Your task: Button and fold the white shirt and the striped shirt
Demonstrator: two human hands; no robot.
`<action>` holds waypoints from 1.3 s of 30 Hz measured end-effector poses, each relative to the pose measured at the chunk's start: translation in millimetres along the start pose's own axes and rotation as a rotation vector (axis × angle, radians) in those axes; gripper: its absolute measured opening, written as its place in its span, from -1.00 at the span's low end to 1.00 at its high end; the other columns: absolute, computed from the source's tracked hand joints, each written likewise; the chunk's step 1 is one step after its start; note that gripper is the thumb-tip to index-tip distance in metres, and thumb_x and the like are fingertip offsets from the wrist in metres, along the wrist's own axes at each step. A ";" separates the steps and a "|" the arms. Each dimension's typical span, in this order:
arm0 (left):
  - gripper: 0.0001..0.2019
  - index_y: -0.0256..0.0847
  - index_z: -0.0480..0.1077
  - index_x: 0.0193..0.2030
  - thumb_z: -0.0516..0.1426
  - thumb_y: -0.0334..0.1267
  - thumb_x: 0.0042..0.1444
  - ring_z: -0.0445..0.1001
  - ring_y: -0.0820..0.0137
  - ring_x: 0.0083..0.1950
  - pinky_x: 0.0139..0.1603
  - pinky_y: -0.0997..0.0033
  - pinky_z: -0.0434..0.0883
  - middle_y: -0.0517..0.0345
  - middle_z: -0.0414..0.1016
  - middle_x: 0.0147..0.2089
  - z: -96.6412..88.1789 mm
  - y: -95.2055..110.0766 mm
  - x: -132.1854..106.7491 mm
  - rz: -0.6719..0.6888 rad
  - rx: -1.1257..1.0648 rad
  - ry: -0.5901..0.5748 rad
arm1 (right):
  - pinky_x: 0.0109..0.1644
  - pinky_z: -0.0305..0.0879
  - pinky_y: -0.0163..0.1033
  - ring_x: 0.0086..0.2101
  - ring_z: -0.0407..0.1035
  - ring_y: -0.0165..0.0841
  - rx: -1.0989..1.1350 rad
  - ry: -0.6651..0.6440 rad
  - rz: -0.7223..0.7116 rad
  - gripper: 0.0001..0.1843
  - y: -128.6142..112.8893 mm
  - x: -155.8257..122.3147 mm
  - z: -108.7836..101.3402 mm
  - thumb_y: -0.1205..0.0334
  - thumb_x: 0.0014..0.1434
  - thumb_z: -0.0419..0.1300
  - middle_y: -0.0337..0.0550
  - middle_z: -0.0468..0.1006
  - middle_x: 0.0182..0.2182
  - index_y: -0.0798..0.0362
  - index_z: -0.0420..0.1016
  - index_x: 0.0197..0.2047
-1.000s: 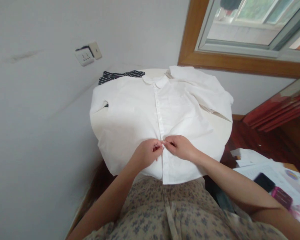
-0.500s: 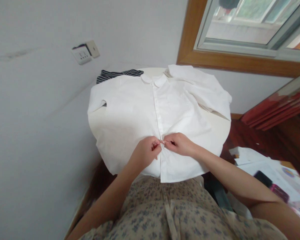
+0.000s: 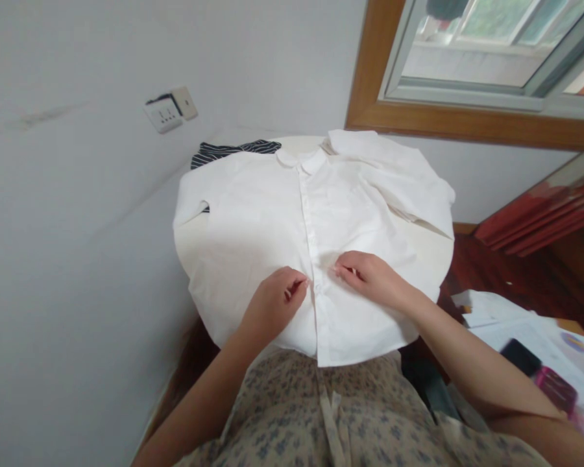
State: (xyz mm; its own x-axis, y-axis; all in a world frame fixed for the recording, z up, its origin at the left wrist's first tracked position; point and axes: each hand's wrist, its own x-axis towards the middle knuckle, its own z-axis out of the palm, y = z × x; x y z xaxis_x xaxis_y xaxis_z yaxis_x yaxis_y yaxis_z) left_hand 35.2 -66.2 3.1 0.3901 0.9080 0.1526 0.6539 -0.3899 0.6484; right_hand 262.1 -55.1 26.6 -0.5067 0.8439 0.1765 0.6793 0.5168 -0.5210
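A white button-up shirt [image 3: 253, 214] with a rounded collar lies spread face up on a round white table [image 3: 425, 243], its front closed along the placket. At the placket's left edge, low on the shirt, my left hand [image 3: 275, 301] is closed with thumb and forefinger pinched at the cloth. My right hand [image 3: 370, 275] hovers just right of the placket, fingertips drawn together and apart from the button [image 3: 318, 287]; I see nothing between them. The shirt's left-side sleeve is folded in, while the right-side one is bunched at the far right.
Black-and-white striped cloth [image 3: 233, 150] pokes out beneath the shirt at the back left. A wall with a socket [image 3: 164, 115] borders the left side. At lower right, papers [image 3: 520, 331], a black phone [image 3: 520, 357] and a pink-edged item [image 3: 556, 389] lie on another surface. A red curtain [image 3: 540, 217] hangs at right.
Half a second ago both hands met at the button on the placket. Now they are apart: my right hand has moved right and slightly up, my left slightly left, leaving the button visible.
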 end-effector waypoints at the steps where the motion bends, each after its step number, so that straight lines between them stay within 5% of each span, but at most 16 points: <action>1: -0.78 -0.21 0.42 -0.17 -0.02 -0.23 0.23 0.50 0.32 -0.12 -0.07 0.29 0.47 0.03 0.52 -0.18 -0.6 -1.5 -0.3 0.069 0.077 0.077 | -0.15 0.25 -0.22 -0.26 0.37 -0.32 -0.049 0.047 -0.032 -0.72 2.6 -5.3 1.2 0.20 0.31 -0.02 -0.09 0.51 -0.34 0.08 0.47 -0.28; 4: -0.63 -0.20 0.27 0.18 -0.07 -0.28 0.26 0.22 0.25 0.29 0.29 0.12 0.21 -0.02 0.32 0.23 -0.1 -10.5 -1.2 0.256 0.246 0.110 | 0.13 0.18 0.00 0.10 0.25 -0.17 -0.204 0.084 -0.094 -0.68 11.3 -21.3 10.3 0.13 0.28 0.05 0.01 0.46 0.03 0.02 0.44 0.03; 9: -0.51 -0.20 0.11 0.33 -0.08 -0.17 0.29 0.01 0.20 0.41 0.39 0.00 -0.04 -0.01 0.11 0.37 3.8 -23.6 -7.3 0.265 0.472 -0.024 | 0.32 -0.19 0.19 0.33 -0.16 -0.11 -0.400 -0.009 -0.008 -0.40 20.9 -42.5 24.5 -0.10 0.28 -0.01 -0.07 0.02 0.35 -0.13 0.10 0.33; 18: -0.47 -0.24 0.04 0.37 -0.11 -0.11 0.30 -0.03 0.22 0.42 0.40 -0.03 -0.15 -0.05 0.04 0.40 -2.3 -26.6 -16.7 0.281 0.587 -0.047 | 0.33 -0.21 0.20 0.34 -0.21 -0.10 -0.450 0.016 0.061 -0.24 23.7 -48.9 25.2 -0.21 0.24 -0.03 -0.02 -0.14 0.38 -0.10 -0.08 0.40; 25: -0.48 -0.11 0.06 0.36 -0.09 -0.08 0.29 0.00 0.19 0.41 0.38 -0.08 -0.17 0.01 0.05 0.40 -12.2 -37.4 -35.9 0.270 0.612 -0.033 | 0.33 -0.18 0.15 0.33 -0.19 -0.12 -0.480 0.000 0.087 -0.27 31.4 -56.7 22.0 -0.24 0.24 -0.06 -0.05 -0.11 0.38 -0.10 0.00 0.37; 31: -0.50 -0.08 0.10 0.35 -0.08 -0.09 0.29 0.05 0.19 0.39 0.35 0.02 0.03 0.03 0.06 0.40 -22.5 -32.7 -8.7 0.285 0.583 -0.013 | 0.30 -0.11 0.20 0.32 -0.12 -0.09 -0.493 0.045 0.076 -0.34 26.2 -24.8 10.9 -0.21 0.26 -0.06 -0.08 0.06 0.33 -0.16 0.06 0.35; 35: -0.51 -0.06 0.15 0.32 -0.08 -0.04 0.28 0.02 0.10 0.40 0.33 -0.15 -0.01 0.00 0.07 0.39 -23.0 -52.3 7.3 0.157 0.648 0.044 | 0.27 -0.16 0.32 0.32 -0.14 -0.05 -0.501 0.034 0.139 -0.40 32.1 -1.2 20.5 -0.15 0.31 -0.15 -0.05 0.07 0.33 -0.12 0.10 0.34; 39: -0.43 -0.13 0.02 0.38 -0.14 0.03 0.29 -0.05 0.09 0.42 0.31 -0.23 -0.06 -0.08 -0.04 0.42 -25.8 -74.6 -6.9 0.014 0.740 0.056 | 0.25 -0.22 0.38 0.33 -0.20 0.00 -0.534 0.040 0.283 -0.31 48.0 -9.2 28.5 -0.27 0.26 -0.19 -0.08 -0.09 0.37 -0.17 0.01 0.37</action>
State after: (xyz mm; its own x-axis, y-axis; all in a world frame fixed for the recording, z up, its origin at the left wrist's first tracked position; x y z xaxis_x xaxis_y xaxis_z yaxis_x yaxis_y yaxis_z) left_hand -33.0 -39.4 -27.1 0.3810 0.9010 0.2076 0.9227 -0.3849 -0.0232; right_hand 284.2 -42.2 -23.7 -0.2540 0.9586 0.1284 0.9626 0.2635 -0.0628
